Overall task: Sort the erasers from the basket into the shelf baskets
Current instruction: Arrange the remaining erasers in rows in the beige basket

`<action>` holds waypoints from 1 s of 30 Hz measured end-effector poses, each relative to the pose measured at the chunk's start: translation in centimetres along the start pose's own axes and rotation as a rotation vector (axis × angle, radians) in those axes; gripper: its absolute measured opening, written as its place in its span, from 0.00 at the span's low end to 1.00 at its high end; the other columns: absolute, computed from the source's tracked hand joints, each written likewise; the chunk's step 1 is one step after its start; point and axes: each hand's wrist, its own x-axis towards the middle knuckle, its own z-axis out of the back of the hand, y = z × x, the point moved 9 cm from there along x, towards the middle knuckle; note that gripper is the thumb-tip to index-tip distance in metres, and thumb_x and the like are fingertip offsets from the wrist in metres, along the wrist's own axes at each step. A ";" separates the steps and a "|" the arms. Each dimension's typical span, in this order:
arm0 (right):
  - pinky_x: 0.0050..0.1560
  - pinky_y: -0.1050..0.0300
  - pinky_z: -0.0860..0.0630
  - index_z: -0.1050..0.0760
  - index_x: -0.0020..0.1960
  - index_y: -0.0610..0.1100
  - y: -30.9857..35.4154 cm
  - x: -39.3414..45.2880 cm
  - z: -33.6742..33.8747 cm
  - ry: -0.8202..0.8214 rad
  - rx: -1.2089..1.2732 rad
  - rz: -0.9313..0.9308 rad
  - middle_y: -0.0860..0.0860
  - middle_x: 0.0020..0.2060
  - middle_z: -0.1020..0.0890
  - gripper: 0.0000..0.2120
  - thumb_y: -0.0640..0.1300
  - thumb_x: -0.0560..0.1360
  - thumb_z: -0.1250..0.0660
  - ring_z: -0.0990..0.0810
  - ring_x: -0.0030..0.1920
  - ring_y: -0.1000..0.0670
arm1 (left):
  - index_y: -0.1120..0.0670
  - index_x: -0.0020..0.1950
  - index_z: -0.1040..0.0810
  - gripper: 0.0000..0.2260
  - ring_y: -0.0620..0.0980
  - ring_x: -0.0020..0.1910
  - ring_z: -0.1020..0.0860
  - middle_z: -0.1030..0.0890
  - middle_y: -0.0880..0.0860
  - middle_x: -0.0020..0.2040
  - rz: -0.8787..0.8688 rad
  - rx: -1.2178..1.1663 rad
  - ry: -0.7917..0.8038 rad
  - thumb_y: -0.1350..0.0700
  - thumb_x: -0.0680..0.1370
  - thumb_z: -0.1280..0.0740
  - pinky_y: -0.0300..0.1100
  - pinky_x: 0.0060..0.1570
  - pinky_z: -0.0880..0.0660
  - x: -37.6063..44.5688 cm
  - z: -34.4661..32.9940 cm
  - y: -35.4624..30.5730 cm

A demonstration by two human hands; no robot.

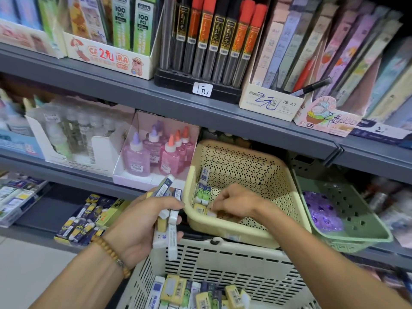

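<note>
Left hand (142, 221) fisted round eraser bundle (167, 216); right hand (231, 202) fingers pinched low in yellow shelf basket (245, 236), grip contents unclear, green erasers (203, 194) just left of it

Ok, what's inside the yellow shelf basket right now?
The yellow shelf basket holds a few erasers along its left wall: a green pair, a blue-white one above, a yellow one below. The right hand covers whatever lies under it.

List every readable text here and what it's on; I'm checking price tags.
"100 PCS": green lead boxes.
"1元": tag on black rack.
"2元": cartoon display box.
"2B 0.7": white box.
Eraser wrappers, glue bottle labels: too small to read.
</note>
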 end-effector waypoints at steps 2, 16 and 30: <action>0.30 0.63 0.24 0.20 0.43 0.45 1.1 -0.7 0.8 -0.067 0.021 0.074 0.51 0.42 0.18 0.06 0.43 0.78 0.33 0.18 0.32 0.56 | 0.57 0.49 0.21 0.09 0.51 0.36 0.23 0.24 0.54 0.33 -0.016 0.000 -0.006 0.64 0.70 0.29 0.45 0.31 0.22 -0.1 0.3 -0.4; 0.26 0.63 0.29 0.16 0.40 0.45 10.3 -5.6 -0.7 0.085 0.589 0.484 0.48 0.33 0.18 0.01 0.42 0.70 0.26 0.25 0.28 0.53 | 0.46 0.51 0.21 0.20 0.48 0.40 0.20 0.17 0.49 0.40 -0.345 0.545 -0.050 0.54 0.59 0.27 0.45 0.45 0.24 -2.4 -1.2 -4.0; 0.37 0.59 0.25 0.22 0.50 0.43 -3.5 2.0 4.4 -0.238 -0.155 -0.130 0.48 0.44 0.19 0.06 0.44 0.74 0.31 0.21 0.41 0.52 | 0.60 0.55 0.21 0.13 0.49 0.35 0.20 0.16 0.57 0.42 -0.182 0.136 0.003 0.64 0.71 0.27 0.44 0.34 0.20 -1.6 -1.3 -2.7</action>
